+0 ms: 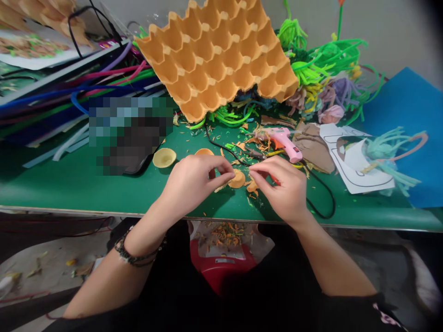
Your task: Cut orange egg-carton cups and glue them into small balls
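Observation:
My left hand [199, 182] is over the green table with thumb and forefinger brought together. Its fingertips meet at the edge of a small round orange piece [237, 179]; whether they grip it or something thin in front of it is unclear. Across from it, my right hand [282, 186] also pinches thumb and forefinger, and what lies between them is too small to make out. Left of my left hand is a pale yellow cup [164, 157] cut from egg carton. An orange cup [204, 152] is partly hidden behind that hand. Orange scraps [253, 186] lie between my hands.
A pink glue gun [284, 142] with a black cord lies beyond my right hand, near pliers [255, 153]. An orange egg tray [221, 50] leans at the back. Pipe cleaners [321, 60], white paper cutouts [367, 177] and a blue sheet [404, 115] are around.

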The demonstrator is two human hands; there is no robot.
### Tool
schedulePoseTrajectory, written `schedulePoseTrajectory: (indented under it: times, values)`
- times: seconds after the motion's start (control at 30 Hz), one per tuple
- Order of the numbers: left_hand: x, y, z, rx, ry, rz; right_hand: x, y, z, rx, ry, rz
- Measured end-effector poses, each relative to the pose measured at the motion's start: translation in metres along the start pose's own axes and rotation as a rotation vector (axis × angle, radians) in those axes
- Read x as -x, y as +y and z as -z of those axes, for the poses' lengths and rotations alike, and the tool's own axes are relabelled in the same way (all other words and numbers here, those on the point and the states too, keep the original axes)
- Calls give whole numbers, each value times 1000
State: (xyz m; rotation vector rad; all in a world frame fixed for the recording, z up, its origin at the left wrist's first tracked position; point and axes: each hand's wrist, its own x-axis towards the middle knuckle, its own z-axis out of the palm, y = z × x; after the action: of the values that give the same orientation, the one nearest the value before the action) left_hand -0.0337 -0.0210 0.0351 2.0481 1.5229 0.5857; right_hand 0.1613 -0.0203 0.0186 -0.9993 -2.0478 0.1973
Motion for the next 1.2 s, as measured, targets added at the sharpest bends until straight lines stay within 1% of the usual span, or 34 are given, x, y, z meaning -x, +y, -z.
schedulePoseTrajectory:
  times: [0.37,0.43,0.5,0.57,0.67,0.73,0.8,0.9,0.97,1.0,1.07,1.1,1.13,1.17,1.2]
  values:
    - [-1,1,-3,-13,12,-21,3,-1,-6,-11,-41,20]
    - [-1,0,-1,-52,45,-30,2,1,-5,-6,-32,19]
    - [0,-1,1,-148,68,-30,1,3,-3,4,-15,15]
    - [2,-1,1,-295,30,-2,0,6,0,28,13,17]
    - [3,-1,-2,-479,-112,25,-2,10,5,52,55,14]
    - [3,0,-4,-522,-169,18,-3,12,7,47,69,-6]
    - [4,0,-3,-535,-188,20,-3,15,8,44,61,-10]
    - [8,-4,7,-526,-183,42,-2,17,7,43,-22,39]
    - [13,-12,18,-488,-112,89,-1,19,6,38,-90,64]
    - [15,-18,24,-476,-41,128,-1,20,5,35,-106,59]
    - [17,-36,36,-505,175,213,-1,21,5,29,-111,27]
    - [16,-47,41,-529,264,271,-1,22,5,25,-112,7]
    - [14,-58,45,-527,312,330,-2,23,5,19,-118,-5]
    - [10,-70,48,-516,315,390,-2,24,6,14,-129,-13]
    - [6,-81,50,-502,292,447,-2,24,6,11,-144,-20]
